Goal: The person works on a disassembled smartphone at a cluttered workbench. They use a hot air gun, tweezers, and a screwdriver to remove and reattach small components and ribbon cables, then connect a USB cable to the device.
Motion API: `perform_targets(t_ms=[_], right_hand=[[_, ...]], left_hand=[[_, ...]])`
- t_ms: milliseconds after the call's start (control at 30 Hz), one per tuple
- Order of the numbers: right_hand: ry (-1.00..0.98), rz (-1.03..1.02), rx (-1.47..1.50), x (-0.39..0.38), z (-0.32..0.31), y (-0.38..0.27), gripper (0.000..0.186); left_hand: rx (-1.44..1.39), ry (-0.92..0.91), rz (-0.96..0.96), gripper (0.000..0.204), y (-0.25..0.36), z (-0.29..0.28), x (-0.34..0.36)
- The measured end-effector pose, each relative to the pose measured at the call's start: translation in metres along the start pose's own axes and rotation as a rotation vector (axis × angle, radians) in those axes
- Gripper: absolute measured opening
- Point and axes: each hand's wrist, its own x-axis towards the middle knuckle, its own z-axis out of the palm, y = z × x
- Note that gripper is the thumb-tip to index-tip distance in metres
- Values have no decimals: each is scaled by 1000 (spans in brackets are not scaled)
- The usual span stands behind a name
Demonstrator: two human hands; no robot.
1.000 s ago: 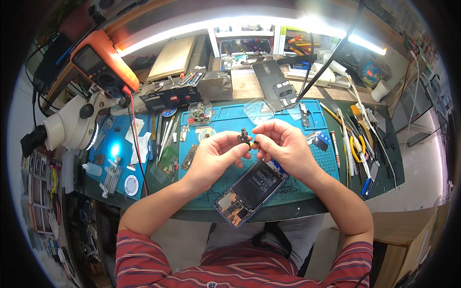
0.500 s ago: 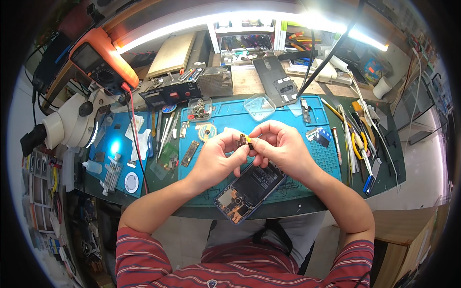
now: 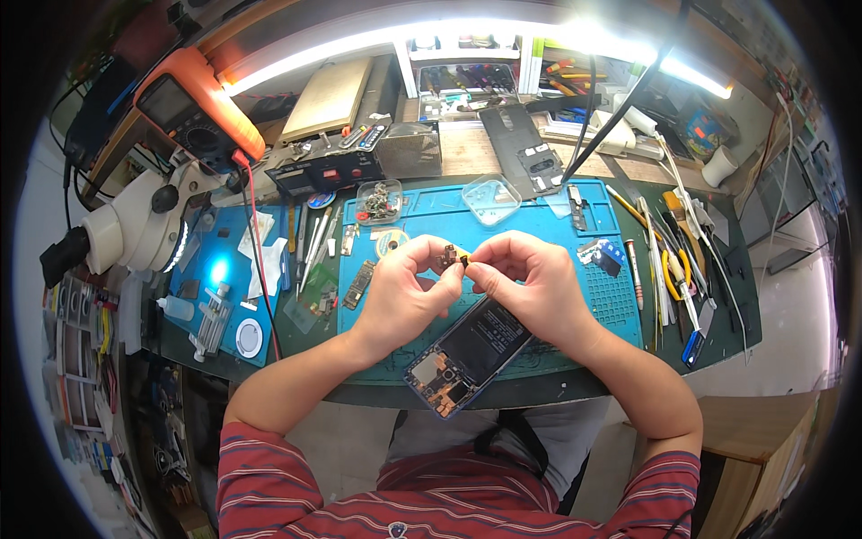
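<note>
Above the mat, my left hand (image 3: 409,289) pinches a small dark phone part (image 3: 451,257) with a coppery, yellow-edged bit on it, between thumb and forefinger. My right hand (image 3: 534,283) meets it from the other side, its thumb and fingertips closed on the part's yellow end. The fingers hide much of the part, so its exact kind is unclear. Below the hands lies an opened phone (image 3: 471,350) at a slant, its black battery and copper-coloured inner parts exposed. A circuit board (image 3: 358,286) rests on the mat beside my left hand.
The blue repair mat (image 3: 431,211) carries a clear box of screws (image 3: 379,203), an empty clear lid (image 3: 491,199) and a phone back cover (image 3: 519,148). Tweezers, pliers (image 3: 673,269) and screwdrivers lie right. A microscope (image 3: 135,225) and orange multimeter (image 3: 193,112) stand left.
My fingers have shifted slightly on the small part, and the hands stay together over the phone. The whole view has moved a little; the phone remains in place.
</note>
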Motion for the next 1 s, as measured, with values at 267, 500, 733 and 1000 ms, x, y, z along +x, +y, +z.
perform_targets(t_ms=[267, 500, 733, 1000], right_hand=[[-132, 157, 166, 5, -7, 7, 19], [-73, 170, 281, 6, -7, 7, 16], [-7, 127, 202, 6, -7, 9, 16], [-33, 118, 150, 7, -9, 11, 17]], left_hand=[[28, -17, 43, 15, 0, 0, 0], [-38, -72, 20, 18, -3, -2, 1], [-47, -83, 61, 21, -5, -3, 2], [32, -83, 93, 22, -5, -4, 4]])
